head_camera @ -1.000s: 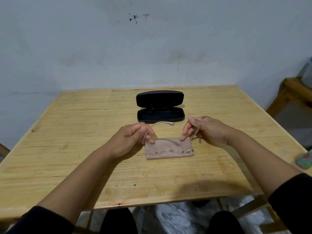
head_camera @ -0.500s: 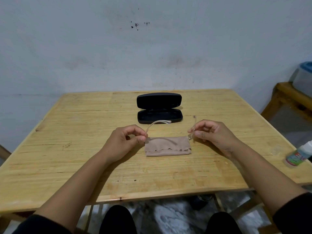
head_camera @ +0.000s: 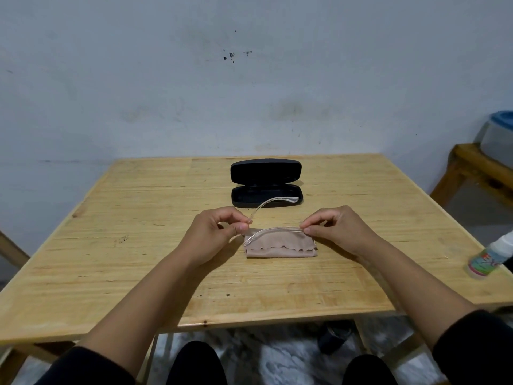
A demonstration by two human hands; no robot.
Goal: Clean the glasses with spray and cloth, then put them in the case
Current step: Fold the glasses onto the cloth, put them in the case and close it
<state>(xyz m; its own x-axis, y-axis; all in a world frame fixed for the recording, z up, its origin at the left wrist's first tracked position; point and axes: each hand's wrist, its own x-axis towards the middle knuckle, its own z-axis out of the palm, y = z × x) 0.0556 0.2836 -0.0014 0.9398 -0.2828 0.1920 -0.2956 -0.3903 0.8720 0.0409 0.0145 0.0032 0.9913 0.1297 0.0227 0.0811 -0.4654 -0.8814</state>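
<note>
Clear-framed glasses (head_camera: 273, 230) hover just above a folded beige cloth (head_camera: 280, 247) in the middle of the wooden table (head_camera: 111, 245). My left hand (head_camera: 213, 234) pinches their left end, where one arm sticks out toward the case. My right hand (head_camera: 336, 232) pinches the other arm, which lies folded across the frame. Behind them a black glasses case (head_camera: 266, 183) lies open, lid up. The spray bottle (head_camera: 490, 258) lies at the table's right edge.
A wooden bench (head_camera: 477, 170) with a grey, blue-lidded container (head_camera: 499, 134) stands to the right of the table. A grey wall runs behind. My knees show below the near table edge.
My right hand has folded the right arm of the glasses flat across the frame. The left arm still sticks out. The view has tilted up a little.
</note>
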